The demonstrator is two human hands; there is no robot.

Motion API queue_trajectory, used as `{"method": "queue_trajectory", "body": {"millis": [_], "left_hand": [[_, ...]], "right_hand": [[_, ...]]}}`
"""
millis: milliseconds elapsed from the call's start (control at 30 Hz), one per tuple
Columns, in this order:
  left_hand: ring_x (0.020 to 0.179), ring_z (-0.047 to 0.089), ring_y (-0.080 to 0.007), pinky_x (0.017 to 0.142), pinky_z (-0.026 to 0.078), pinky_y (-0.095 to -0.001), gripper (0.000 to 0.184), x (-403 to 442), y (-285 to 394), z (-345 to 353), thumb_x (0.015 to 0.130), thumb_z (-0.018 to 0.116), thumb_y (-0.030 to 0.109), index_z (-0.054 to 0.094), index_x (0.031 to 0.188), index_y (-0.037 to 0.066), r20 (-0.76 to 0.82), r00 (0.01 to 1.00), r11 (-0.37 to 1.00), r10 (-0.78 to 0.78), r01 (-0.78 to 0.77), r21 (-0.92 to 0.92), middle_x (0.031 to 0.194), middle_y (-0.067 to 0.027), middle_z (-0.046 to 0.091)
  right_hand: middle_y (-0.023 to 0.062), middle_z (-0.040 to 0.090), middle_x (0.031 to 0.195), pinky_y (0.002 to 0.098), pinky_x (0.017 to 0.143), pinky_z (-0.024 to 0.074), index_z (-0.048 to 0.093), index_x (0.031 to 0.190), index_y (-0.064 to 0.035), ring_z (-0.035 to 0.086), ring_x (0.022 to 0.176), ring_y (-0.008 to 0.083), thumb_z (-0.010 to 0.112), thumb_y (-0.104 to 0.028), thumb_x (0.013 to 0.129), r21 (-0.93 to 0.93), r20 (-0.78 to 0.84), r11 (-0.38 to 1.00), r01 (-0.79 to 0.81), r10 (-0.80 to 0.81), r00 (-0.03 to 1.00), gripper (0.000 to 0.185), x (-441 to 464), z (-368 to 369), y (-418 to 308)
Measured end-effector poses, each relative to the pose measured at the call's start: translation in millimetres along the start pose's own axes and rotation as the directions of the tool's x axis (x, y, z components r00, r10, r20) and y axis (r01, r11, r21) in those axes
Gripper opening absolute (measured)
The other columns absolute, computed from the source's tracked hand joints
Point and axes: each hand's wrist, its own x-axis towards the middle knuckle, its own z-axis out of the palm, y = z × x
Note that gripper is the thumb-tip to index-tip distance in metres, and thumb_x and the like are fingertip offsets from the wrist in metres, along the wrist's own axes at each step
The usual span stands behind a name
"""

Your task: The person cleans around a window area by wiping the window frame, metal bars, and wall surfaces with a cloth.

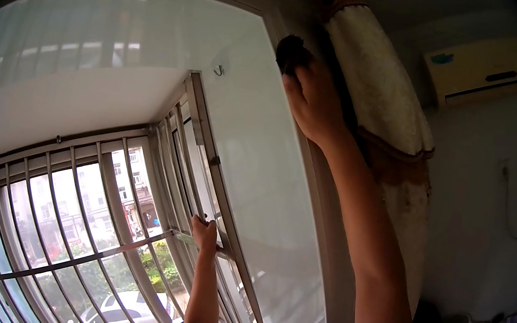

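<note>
Your right hand clutched a dark bundle beside the curtain; your left hand curled near the metal frame, its grasp impossible to tell.

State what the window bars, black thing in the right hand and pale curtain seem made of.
Window bars: probably metal, slim with a dull grey sheen. Black thing: perhaps cloth, matte and bunched; too dark to be sure. Pale curtain: likely fabric, matte, draping with a dark edging.
</note>
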Motion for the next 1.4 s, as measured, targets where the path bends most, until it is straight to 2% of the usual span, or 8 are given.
{"method": "queue_trajectory", "body": {"millis": [67, 167, 400, 633, 700, 867, 1100, 1400], "left_hand": [[0.066, 0.053, -0.0280, 0.065, 0.043, -0.0410, 0.024, -1.7, 2.1, -2.1, 0.070, 0.062, 0.011, 0.051, 0.089, 0.004, -0.005, 1.000, 0.999, 0.010, -0.010, 0.038, 0.072, -0.0098, 0.053], [0.065, 0.053, -0.0279, 0.065, 0.043, -0.0411, 0.023, -8.6, 16.9, -1.7, 0.070, 0.061, 0.011, 0.050, 0.089, 0.004, -0.019, 1.000, 0.998, 0.009, -0.008, 0.060, 0.072, -0.0097, 0.052], [0.062, 0.051, -0.0267, 0.062, 0.042, -0.0408, 0.025, -4.9, 7.5, -1.2, 0.069, 0.062, 0.010, 0.050, 0.090, 0.004, -0.027, 0.999, 0.997, 0.044, -0.042, 0.069, 0.071, -0.0088, 0.051], [0.063, 0.054, -0.0261, 0.062, 0.044, -0.0403, 0.027, -1.0, 0.4, -2.7, 0.070, 0.062, 0.011, 0.048, 0.093, 0.005, 0.047, 0.999, 0.998, 0.025, -0.028, 0.051, 0.070, -0.0084, 0.052], [0.064, 0.056, -0.0273, 0.063, 0.044, -0.0410, 0.028, 0.6, -0.8, -0.4, 0.071, 0.062, 0.011, 0.048, 0.094, 0.006, 0.065, 0.997, 0.998, 0.031, -0.034, 0.050, 0.070, -0.0092, 0.054], [0.070, 0.063, -0.0352, 0.066, 0.047, -0.0458, 0.033, 2.1, -2.3, 1.0, 0.072, 0.061, 0.014, 0.046, 0.101, 0.008, 0.071, 0.997, 0.990, 0.039, -0.048, 0.134, 0.074, -0.0145, 0.062], [0.068, 0.062, -0.0357, 0.064, 0.047, -0.0466, 0.036, 4.1, -3.5, 0.3, 0.071, 0.060, 0.014, 0.044, 0.102, 0.007, 0.104, 0.994, 0.982, 0.043, -0.062, 0.179, 0.072, -0.0138, 0.061], [0.064, 0.059, -0.0368, 0.062, 0.046, -0.0469, 0.037, 4.5, -9.9, -0.6, 0.069, 0.060, 0.010, 0.038, 0.097, 0.003, 0.173, 0.984, 0.988, 0.037, -0.062, 0.142, 0.068, -0.0147, 0.056]], "right_hand": [[0.0193, 0.052, 0.114, 0.0431, 0.088, 0.0436, 0.054, 0.101, 0.0007, 0.050, 0.104, 0.0366, 0.053, -0.015, 0.089, 0.024, 0.132, 0.998, -0.066, 0.062, 0.989, 0.020, -17.3, -5.1, -4.4], [0.0196, 0.055, 0.110, 0.0426, 0.087, 0.0434, 0.055, 0.099, 0.0012, 0.052, 0.100, 0.0356, 0.052, -0.015, 0.090, 0.001, -0.186, 0.944, 0.329, -0.324, 0.928, 0.019, -37.9, 5.1, 2.6], [0.0178, 0.056, 0.114, 0.0468, 0.091, 0.0418, 0.059, 0.102, 0.0004, 0.051, 0.104, 0.0364, 0.048, -0.022, 0.093, -0.130, -0.105, 0.990, 0.061, -0.074, 0.992, 0.027, 64.0, 31.2, 7.2], [0.0246, 0.051, 0.108, 0.0468, 0.087, 0.0395, 0.058, 0.089, 0.0031, 0.048, 0.097, 0.0395, 0.052, -0.017, 0.089, -0.307, -0.367, 0.939, 0.158, -0.270, 0.890, 0.021, 73.3, 47.0, 28.8], [0.0227, 0.050, 0.109, 0.0450, 0.087, 0.0385, 0.057, 0.090, 0.0024, 0.047, 0.096, 0.0380, 0.052, -0.014, 0.089, -0.177, -0.143, 0.984, 0.035, -0.061, 0.988, 0.017, 35.4, 26.2, 18.1], [0.0198, 0.049, 0.110, 0.0442, 0.088, 0.0379, 0.054, 0.096, 0.0016, 0.047, 0.096, 0.0360, 0.047, -0.016, 0.093, 0.004, -0.209, 0.986, 0.166, -0.161, 0.965, 0.019, -23.0, 18.6, 17.5], [0.0195, 0.054, 0.093, 0.0437, 0.074, 0.0458, 0.055, 0.085, 0.0019, 0.054, 0.081, 0.0354, 0.050, -0.014, 0.090, -0.136, -0.346, 0.983, 0.127, -0.167, 0.923, 0.017, 45.2, 46.9, 17.5], [0.0238, 0.060, 0.099, 0.0466, 0.081, 0.0472, 0.060, 0.092, 0.0021, 0.058, 0.092, 0.0380, 0.038, -0.024, 0.093, -0.189, -0.140, 0.958, -0.217, 0.192, 0.971, 0.034, 124.4, 53.6, 19.4]]}}
